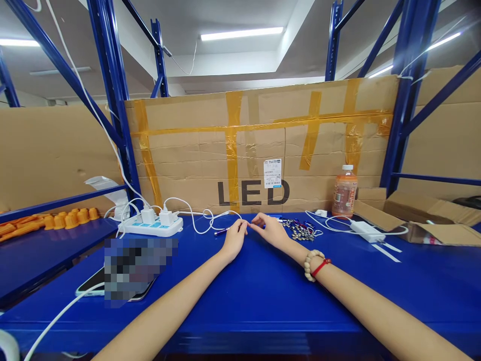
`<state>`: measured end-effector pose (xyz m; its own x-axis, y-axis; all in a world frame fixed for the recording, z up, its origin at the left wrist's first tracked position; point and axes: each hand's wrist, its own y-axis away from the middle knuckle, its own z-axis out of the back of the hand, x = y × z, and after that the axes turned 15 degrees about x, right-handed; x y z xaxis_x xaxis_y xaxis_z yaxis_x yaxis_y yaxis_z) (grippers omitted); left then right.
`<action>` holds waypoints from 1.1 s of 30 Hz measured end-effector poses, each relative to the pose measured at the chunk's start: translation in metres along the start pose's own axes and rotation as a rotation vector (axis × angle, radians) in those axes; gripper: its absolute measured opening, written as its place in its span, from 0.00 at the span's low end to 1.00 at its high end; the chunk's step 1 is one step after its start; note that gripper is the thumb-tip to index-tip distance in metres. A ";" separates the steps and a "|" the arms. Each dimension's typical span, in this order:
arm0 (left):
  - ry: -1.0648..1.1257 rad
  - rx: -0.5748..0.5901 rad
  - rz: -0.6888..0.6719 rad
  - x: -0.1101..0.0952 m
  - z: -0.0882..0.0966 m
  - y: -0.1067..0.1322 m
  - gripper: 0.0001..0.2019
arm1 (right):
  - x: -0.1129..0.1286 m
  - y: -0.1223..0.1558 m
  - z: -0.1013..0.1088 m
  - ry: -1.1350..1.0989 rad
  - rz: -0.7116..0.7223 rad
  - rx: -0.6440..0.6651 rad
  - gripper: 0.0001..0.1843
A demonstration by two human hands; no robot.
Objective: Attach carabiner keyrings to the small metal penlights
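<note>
Over the middle of the blue desk, both hands are working right next to each other, and it's looking like a mid-piece moment to me. The left hand is pinching its fingers together, apparently around a slim purple stick whose end is poking out toward the power strip. The right hand is curving its thumb and fingers into a narrow gap just beside the left fingertips, but I can't tell whether it's gripping anything (whatever's sitting between the two is way too tiny to make out). As for progress, one stick is getting handled, and just right of the right hand a loose heap of small metallic and purple bits is lying on the desk, partly hiding behind that hand. I'm guessing the heap is what's left, though nothing I'm seeing is separating finished from unfinished, so I'm not putting a number on what's done. Farther right, the pink bottle and white adapter are sitting untouched.
</note>
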<state>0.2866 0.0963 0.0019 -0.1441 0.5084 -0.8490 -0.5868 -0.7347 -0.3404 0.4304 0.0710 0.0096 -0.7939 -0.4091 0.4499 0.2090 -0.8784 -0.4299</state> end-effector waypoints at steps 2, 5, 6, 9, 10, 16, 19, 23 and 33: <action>-0.014 0.010 -0.004 0.000 0.000 0.000 0.12 | -0.008 -0.002 0.000 -0.191 -0.058 -0.058 0.10; -0.035 0.026 -0.003 -0.001 0.000 0.000 0.13 | -0.014 -0.003 0.000 -0.467 -0.147 -0.040 0.15; -0.041 0.033 -0.002 -0.001 0.000 0.000 0.13 | -0.015 -0.003 0.001 -0.542 -0.168 -0.027 0.16; -0.062 0.052 0.003 -0.001 -0.001 0.001 0.14 | -0.011 -0.002 0.002 -0.689 -0.187 -0.001 0.18; -0.071 0.055 0.003 -0.001 -0.001 0.001 0.14 | -0.008 -0.001 0.003 -0.717 -0.184 0.005 0.18; -0.096 0.044 -0.040 -0.001 -0.002 0.001 0.10 | 0.005 -0.001 0.002 -0.779 -0.153 0.021 0.19; -0.056 0.049 -0.057 0.002 -0.003 0.000 0.08 | 0.007 0.000 0.003 -0.805 -0.156 0.045 0.20; -0.079 0.039 -0.079 0.004 -0.003 0.000 0.08 | 0.007 0.000 0.004 -0.866 -0.186 0.073 0.21; -0.145 0.055 -0.183 -0.010 -0.003 0.007 0.10 | 0.004 0.001 0.006 -0.883 -0.196 0.099 0.21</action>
<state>0.2862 0.0853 0.0068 -0.1423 0.6930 -0.7067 -0.6557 -0.6009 -0.4572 0.4307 0.0674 0.0153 -0.1026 -0.2554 0.9614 0.1966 -0.9526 -0.2321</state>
